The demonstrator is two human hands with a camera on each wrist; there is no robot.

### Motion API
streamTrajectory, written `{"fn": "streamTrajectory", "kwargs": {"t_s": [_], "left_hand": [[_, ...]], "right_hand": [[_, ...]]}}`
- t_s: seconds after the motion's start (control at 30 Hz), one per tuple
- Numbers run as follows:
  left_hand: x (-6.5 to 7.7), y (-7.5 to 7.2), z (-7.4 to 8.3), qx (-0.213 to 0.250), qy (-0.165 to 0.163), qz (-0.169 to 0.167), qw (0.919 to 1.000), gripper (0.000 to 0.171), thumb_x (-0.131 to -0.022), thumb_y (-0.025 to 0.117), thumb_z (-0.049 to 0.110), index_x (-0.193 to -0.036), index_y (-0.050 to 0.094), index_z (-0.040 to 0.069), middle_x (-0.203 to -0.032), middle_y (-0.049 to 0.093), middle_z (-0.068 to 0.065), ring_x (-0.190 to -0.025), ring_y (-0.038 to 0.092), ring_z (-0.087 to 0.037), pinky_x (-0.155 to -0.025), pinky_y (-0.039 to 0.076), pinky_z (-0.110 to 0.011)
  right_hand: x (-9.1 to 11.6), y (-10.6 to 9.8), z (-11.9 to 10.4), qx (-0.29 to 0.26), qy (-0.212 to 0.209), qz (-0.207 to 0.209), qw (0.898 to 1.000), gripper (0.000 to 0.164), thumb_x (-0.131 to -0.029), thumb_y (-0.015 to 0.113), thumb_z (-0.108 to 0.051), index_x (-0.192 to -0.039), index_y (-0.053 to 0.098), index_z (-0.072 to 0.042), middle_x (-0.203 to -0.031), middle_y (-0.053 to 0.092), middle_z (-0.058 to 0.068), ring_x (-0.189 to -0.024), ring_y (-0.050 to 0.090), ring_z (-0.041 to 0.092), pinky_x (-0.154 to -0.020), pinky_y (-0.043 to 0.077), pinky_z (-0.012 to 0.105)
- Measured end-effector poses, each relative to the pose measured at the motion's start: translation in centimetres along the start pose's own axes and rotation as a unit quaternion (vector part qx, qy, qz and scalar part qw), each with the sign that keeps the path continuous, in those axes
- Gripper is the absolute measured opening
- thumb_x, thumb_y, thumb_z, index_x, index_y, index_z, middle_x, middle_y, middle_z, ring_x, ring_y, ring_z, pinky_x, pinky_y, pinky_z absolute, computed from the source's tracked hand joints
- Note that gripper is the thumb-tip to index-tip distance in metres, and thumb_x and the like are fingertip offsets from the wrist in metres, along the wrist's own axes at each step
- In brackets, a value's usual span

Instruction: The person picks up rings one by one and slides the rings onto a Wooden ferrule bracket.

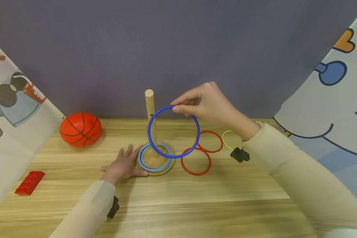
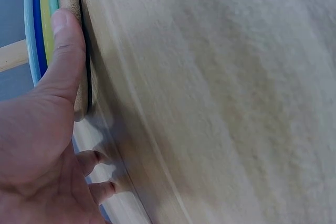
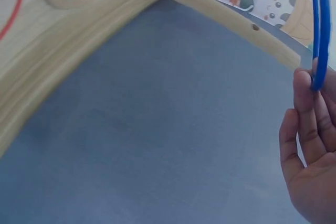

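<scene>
Ring (image 1: 174,157), blue, is held up off the table (image 1: 196,215), near the upper part of the wooden peg (image 1: 149,102); from the head view its left side crosses in front of the peg. Right hand (image 1: 206,99) pinches the ring's top edge between thumb and fingertips. Left hand (image 1: 123,166) lies low at the left of the round base (image 1: 171,165), fingers extended and spread, gripping nothing; its thumb rests against the base's rim.

A stack (image 2: 37,35) of rings sits on the base around the peg: from the top, light blue, dark blue, yellow and green. Right of the base, two red rings (image 1: 211,162) lie flat, their rims meeting. Beyond these lies a yellow ring (image 1: 223,138), partly hidden by the right arm. A red ball (image 1: 80,129) with black lines stands well to the left, near the grey wall (image 1: 166,49). A red brick (image 1: 29,182) lies at the table's left side, nearer the person.
</scene>
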State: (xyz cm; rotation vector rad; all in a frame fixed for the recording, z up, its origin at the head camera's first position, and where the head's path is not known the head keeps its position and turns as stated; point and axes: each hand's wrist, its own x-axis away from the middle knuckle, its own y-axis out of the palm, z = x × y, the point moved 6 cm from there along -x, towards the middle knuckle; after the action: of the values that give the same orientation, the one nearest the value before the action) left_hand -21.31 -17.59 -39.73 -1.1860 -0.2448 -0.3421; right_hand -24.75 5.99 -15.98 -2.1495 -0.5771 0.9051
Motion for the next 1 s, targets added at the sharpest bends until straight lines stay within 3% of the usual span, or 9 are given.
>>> {"fn": "streamTrajectory", "kwargs": {"t_s": [0.27, 0.6, 0.8, 1.0], "left_hand": [[-0.1, 0.1, 0.0, 0.006, -0.005, -0.001, 1.0000, 0.115, -0.078, 0.077, 0.062, -0.165, 0.012, 0.025, -0.168, 0.001, -0.023, -0.149, -0.001, -0.056, -0.076, 0.012, -0.097], [-0.1, 0.1, -0.2, 0.000, -0.009, -0.005, 0.9999, 0.114, -0.079, 0.076, 0.063, -0.165, 0.011, 0.025, -0.168, 0.000, -0.024, -0.149, -0.002, -0.056, -0.077, 0.012, -0.097], [-0.1, 0.1, -0.1, 0.005, -0.009, -0.005, 0.9999, 0.114, -0.079, 0.077, 0.061, -0.165, 0.011, 0.025, -0.168, 0.000, -0.024, -0.148, -0.002, -0.057, -0.076, 0.012, -0.097], [-0.2, 0.2, -0.2, 0.002, -0.010, -0.006, 0.9999, 0.115, -0.078, 0.077, 0.063, -0.165, 0.011, 0.025, -0.167, 0.000, -0.024, -0.149, -0.002, -0.056, -0.076, 0.012, -0.097]], "right_hand": [[-3.2, -0.4, -0.6, -0.003, 0.019, 0.047, 0.999, 0.015, -0.091, 0.079, -0.023, -0.102, 0.083, -0.013, -0.082, 0.078, -0.004, -0.067, 0.069, 0.009, -0.052, 0.045, 0.021], [-6.4, 0.4, 1.3, 0.003, 0.055, 0.066, 0.996, 0.018, -0.093, 0.077, -0.024, -0.105, 0.082, -0.012, -0.084, 0.077, 0.001, -0.070, 0.069, 0.011, -0.060, 0.049, 0.023], [-6.9, 2.7, 3.7, 0.008, 0.095, 0.045, 0.994, 0.020, -0.095, 0.074, -0.027, -0.106, 0.082, -0.013, -0.086, 0.077, 0.000, -0.071, 0.068, 0.008, -0.062, 0.051, 0.025], [-6.1, 5.1, 5.6, -0.004, 0.121, 0.027, 0.992, 0.018, -0.094, 0.075, -0.026, -0.105, 0.082, -0.013, -0.088, 0.078, 0.000, -0.073, 0.070, 0.009, -0.060, 0.051, 0.027]]}}
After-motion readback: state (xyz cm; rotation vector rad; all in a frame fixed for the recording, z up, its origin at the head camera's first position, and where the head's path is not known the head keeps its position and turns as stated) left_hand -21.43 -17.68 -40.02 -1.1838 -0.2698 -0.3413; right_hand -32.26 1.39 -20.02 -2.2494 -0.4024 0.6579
